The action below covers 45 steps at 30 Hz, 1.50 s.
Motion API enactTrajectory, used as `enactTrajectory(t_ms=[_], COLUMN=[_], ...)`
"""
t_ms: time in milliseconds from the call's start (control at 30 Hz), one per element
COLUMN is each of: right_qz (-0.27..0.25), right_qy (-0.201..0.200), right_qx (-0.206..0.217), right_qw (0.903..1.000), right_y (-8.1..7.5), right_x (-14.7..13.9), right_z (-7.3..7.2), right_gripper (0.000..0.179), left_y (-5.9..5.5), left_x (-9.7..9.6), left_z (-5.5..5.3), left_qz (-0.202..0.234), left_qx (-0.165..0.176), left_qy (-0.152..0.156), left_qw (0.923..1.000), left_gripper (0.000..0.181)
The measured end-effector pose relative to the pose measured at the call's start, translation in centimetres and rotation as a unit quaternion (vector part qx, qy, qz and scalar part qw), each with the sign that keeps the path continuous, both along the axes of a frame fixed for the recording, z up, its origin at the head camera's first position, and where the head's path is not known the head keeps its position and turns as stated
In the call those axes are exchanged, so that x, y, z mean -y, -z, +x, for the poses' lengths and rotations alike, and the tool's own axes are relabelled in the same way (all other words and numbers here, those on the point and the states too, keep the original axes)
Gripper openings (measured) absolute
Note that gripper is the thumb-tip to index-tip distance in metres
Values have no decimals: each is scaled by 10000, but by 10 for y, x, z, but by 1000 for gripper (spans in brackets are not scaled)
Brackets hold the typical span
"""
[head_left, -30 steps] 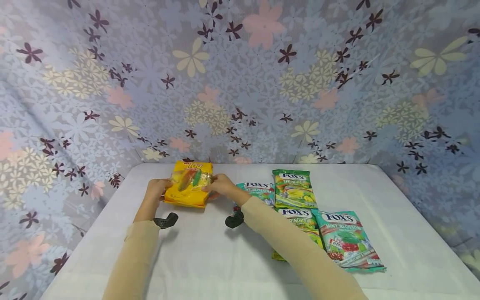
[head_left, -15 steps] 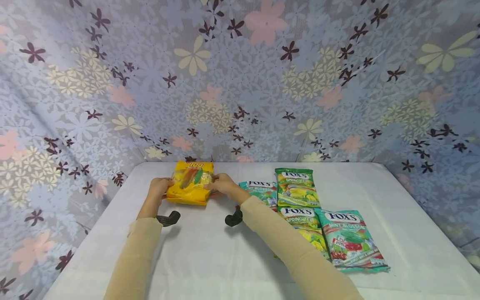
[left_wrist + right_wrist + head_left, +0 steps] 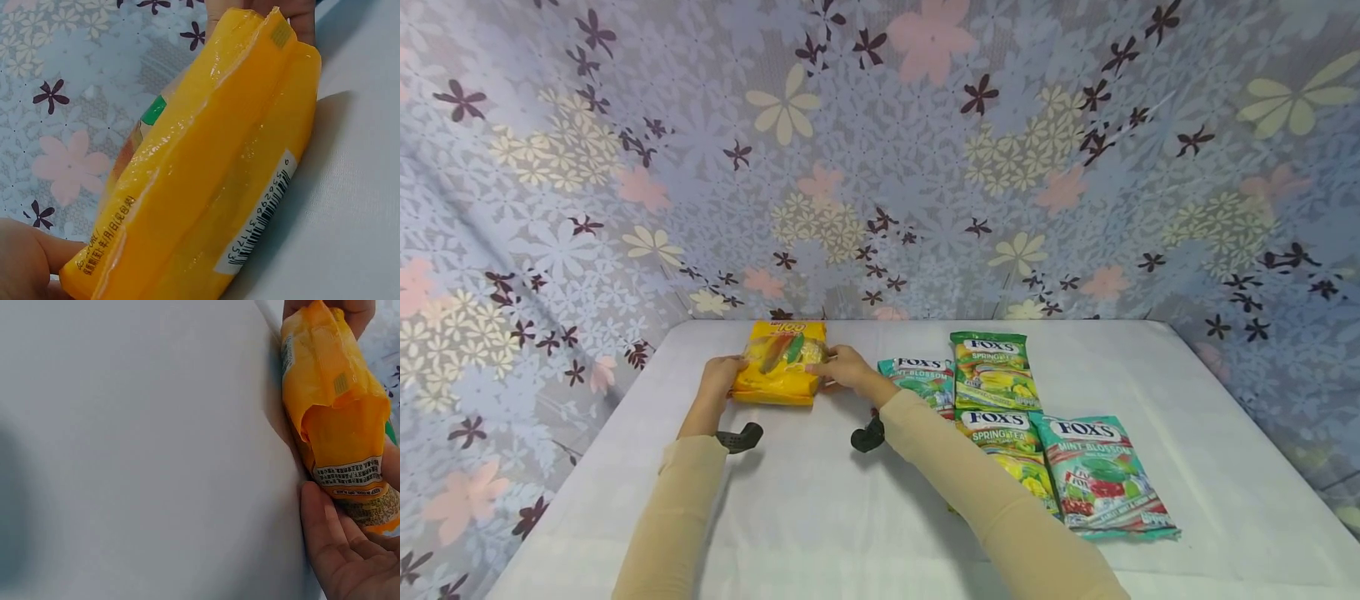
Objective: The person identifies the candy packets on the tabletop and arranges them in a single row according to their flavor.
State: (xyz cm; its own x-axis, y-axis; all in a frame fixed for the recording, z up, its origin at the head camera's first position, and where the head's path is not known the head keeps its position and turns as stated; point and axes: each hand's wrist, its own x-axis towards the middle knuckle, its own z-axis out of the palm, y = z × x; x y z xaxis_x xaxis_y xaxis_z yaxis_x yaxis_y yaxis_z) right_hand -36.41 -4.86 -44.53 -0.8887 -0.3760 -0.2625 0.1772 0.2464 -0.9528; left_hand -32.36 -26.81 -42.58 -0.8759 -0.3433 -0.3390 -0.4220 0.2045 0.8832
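Both hands hold a yellow candy bag [image 3: 778, 379] at the back left of the white table. My left hand [image 3: 718, 377] grips its left side, and my right hand [image 3: 848, 371] grips the right, thumb on top. The left wrist view shows the long yellow side of the bag [image 3: 206, 144] with a barcode, and the left thumb at its lower corner. In the right wrist view, fingers [image 3: 328, 531] of the right hand reach under the end of the bag. Whether the whole underside touches the table cannot be told.
Right of the hands lie several Fox's candy bags: a green-yellow one [image 3: 992, 371] at the back, another [image 3: 1003, 442] in front, a teal one [image 3: 1108, 475] at right, and a teal one [image 3: 921, 379] partly behind the right arm. A floral cloth [image 3: 880, 167] hangs behind the table.
The yellow bag has turned slightly, so its front edge runs straighter across the table. Both hands keep their hold on it. The head view has shifted a little.
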Motion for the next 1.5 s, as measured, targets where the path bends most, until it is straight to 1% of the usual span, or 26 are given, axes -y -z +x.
enactTrajectory(t_ms=[167,267,400,500,567,667,733,833,933,1033,1100,1233,1300,1367,1433,1500], right_qz=[-60,-66,31,8,-121,-283,-420,-550,-563,-533,-453,-309,-254,-186,-79,-7], right_qy=[108,165,237,287,298,275,261,240,261,258,203,36,-7,-6,13,24], right_qx=[0,14,19,90,174,218,247,273,222,100,-30,-252,-318,-348,-388,-374], right_qw=[9999,9998,9997,9995,9993,9990,9985,9978,9978,9982,9988,9992,9992,9992,9992,9993], right_y=[-1,-3,-9,-15,-18,-21,-23,-25,-25,-27,-31,-42,-45,-47,-50,-52], right_x=[-1,-1,-2,-3,-4,-6,-9,-13,-19,-27,-34,-52,-61,-70,-79,-88], right_z=[3,6,11,14,16,18,19,21,22,24,27,33,36,37,40,42], right_gripper=[71,69,64,60,58,57,55,54,54,53,53,52,52,52,54,56], left_y=[-1,0,-2,-5,-9,-16,-22,-33,-40,-44,-46,-53,-55,-56,-54,-50], left_x=[0,1,1,-2,-5,-10,-15,-26,-40,-54,-64,-84,-94,-103,-111,-118], left_z=[1,3,4,6,7,9,10,14,18,21,25,33,37,39,40,40], left_qz=[-63,-167,-313,-498,-680,-979,-1199,-1596,-1842,-1858,-1718,-1480,-1256,-1043,-950,-906], left_qx=[35,-30,-156,-273,-399,-680,-853,-1118,-1418,-1666,-1807,-2100,-2091,-1991,-1894,-1801], left_qy=[-13,11,80,15,-63,-127,-90,5,116,306,486,957,1232,1493,1728,1936], left_qw=[10000,9999,9994,9984,9969,9928,9891,9808,9725,9679,9672,9617,9619,9629,9619,9601], left_gripper=[54,55,53,52,51,49,48,47,46,45,45,46,49,51,52,53])
